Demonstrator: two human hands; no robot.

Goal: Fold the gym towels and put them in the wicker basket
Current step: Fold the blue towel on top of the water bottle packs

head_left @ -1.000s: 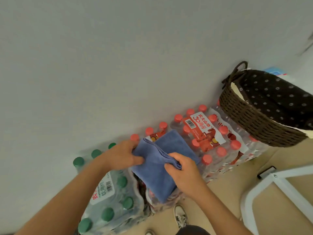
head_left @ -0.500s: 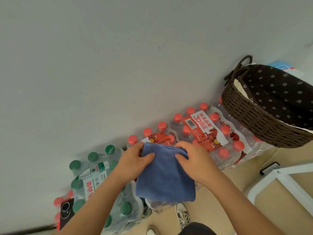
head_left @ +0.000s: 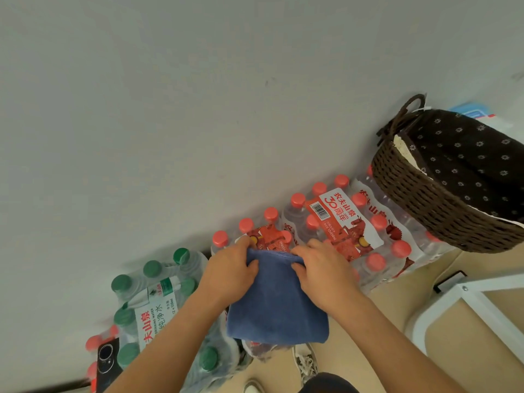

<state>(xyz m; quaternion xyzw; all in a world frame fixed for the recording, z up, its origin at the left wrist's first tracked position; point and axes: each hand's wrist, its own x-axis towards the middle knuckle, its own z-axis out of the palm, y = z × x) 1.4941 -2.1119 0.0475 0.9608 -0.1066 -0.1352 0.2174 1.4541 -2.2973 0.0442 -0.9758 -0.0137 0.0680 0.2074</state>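
Left hand (head_left: pixel 231 275) and right hand (head_left: pixel 323 269) each pinch the folded blue towel's (head_left: pixel 276 304) far edge, so folding looks done; next it goes up-right into the wicker basket (head_left: pixel 442 205).

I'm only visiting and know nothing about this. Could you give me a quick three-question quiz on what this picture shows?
1. True or false: the blue towel already lies inside the wicker basket.
2. How many hands grip the towel's far edge? A) none B) one C) two
3. Fill in: the bottles nearest the basket have ___ caps.

Key:
1. False.
2. C: the left hand and the right hand.
3. Red.
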